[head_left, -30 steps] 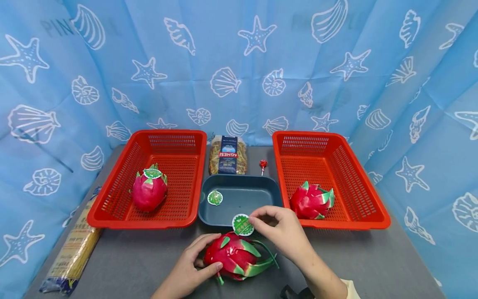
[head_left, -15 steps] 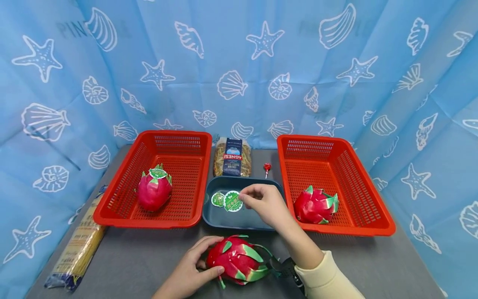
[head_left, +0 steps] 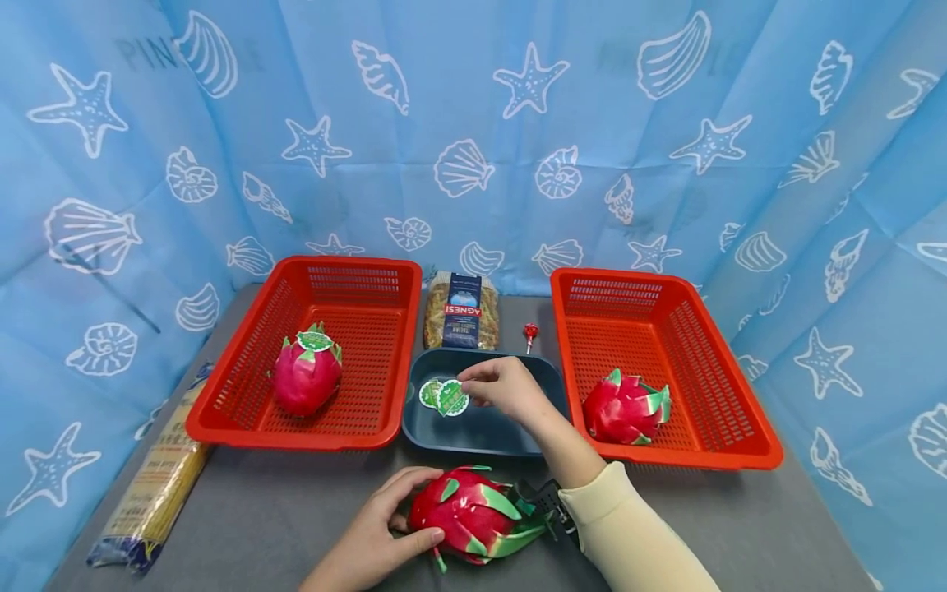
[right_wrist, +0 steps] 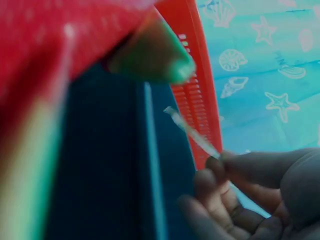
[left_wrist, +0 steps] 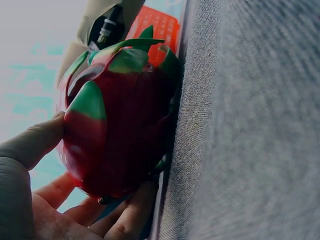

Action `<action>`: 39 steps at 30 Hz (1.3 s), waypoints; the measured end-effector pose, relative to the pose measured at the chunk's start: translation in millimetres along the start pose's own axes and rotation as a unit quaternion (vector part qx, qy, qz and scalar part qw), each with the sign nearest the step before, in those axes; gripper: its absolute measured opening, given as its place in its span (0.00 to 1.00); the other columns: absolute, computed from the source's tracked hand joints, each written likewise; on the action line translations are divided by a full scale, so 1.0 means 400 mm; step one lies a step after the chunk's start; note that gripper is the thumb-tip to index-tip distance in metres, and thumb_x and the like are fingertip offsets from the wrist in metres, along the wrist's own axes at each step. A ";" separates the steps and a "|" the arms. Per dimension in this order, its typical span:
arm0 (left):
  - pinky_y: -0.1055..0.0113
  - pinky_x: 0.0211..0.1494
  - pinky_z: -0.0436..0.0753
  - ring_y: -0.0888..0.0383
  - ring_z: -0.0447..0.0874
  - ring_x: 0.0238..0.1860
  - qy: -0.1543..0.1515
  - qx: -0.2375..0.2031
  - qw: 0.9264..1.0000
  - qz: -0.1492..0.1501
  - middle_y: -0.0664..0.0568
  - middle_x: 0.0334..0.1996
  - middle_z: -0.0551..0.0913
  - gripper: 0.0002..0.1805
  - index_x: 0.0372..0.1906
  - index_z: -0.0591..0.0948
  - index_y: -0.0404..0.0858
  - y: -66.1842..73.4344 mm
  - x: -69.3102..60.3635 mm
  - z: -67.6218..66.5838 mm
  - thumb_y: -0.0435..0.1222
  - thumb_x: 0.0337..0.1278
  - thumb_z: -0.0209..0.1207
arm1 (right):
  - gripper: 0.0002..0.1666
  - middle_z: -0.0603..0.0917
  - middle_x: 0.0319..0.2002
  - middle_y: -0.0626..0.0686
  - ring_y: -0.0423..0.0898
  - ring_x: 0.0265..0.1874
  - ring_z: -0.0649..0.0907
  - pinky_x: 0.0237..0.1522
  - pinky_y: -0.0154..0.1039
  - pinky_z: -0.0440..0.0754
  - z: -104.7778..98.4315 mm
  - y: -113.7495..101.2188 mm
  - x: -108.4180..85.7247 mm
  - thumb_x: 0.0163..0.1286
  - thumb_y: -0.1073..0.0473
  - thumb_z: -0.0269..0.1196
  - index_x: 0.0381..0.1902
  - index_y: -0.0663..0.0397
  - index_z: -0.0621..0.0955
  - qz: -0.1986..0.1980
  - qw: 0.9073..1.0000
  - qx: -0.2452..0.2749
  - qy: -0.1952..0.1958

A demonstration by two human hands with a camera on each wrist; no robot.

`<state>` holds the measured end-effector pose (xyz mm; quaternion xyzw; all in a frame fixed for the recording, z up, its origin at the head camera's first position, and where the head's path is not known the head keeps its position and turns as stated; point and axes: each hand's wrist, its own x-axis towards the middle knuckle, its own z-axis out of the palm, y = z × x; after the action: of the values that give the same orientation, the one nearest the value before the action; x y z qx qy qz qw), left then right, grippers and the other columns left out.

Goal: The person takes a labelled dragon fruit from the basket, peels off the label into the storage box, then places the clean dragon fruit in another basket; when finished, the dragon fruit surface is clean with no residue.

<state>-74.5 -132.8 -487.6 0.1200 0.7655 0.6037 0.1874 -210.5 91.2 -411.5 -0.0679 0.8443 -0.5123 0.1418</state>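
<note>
On the grey table at the front lies a red dragon fruit [head_left: 469,514] with green-tipped scales. My left hand [head_left: 388,522] grips its left end, thumb on the near side and fingers on the far side; the left wrist view shows the thumb [left_wrist: 42,135] against the skin. Over the dark blue tray [head_left: 491,446], my right hand [head_left: 510,390] pinches a round green-and-white label [head_left: 452,399] between thumb and fingertips. In the right wrist view this label [right_wrist: 192,132] appears nearly edge-on. It partly covers another green label [head_left: 427,394] in the tray. Whether the two touch I cannot tell.
Red baskets flank the tray, the left basket [head_left: 362,329] holding a labelled dragon fruit [head_left: 305,382], the right basket [head_left: 607,321] another dragon fruit [head_left: 625,411]. Behind the tray are a pasta bag [head_left: 462,312] and a lollipop [head_left: 530,331]. A spaghetti pack [head_left: 155,485] lies far left.
My right hand has carried the green label from above the front dragon fruit forward and left, over the tray beside the other label. The left hand keeps its hold on the fruit.
</note>
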 end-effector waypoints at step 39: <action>0.60 0.48 0.84 0.46 0.73 0.59 -0.008 -0.014 0.999 -0.031 0.48 0.64 0.74 0.33 0.68 0.76 0.50 -0.001 0.006 -0.008 0.46 0.58 0.73 | 0.17 0.85 0.52 0.49 0.43 0.44 0.85 0.48 0.44 0.84 -0.063 -0.032 -0.167 0.73 0.53 0.66 0.57 0.49 0.85 -0.104 0.987 -0.126 -0.010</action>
<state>-78.1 -134.9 -487.8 0.0981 0.7591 0.6071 0.2137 -155.3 123.9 -377.8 -0.1777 0.8888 -0.4134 0.0869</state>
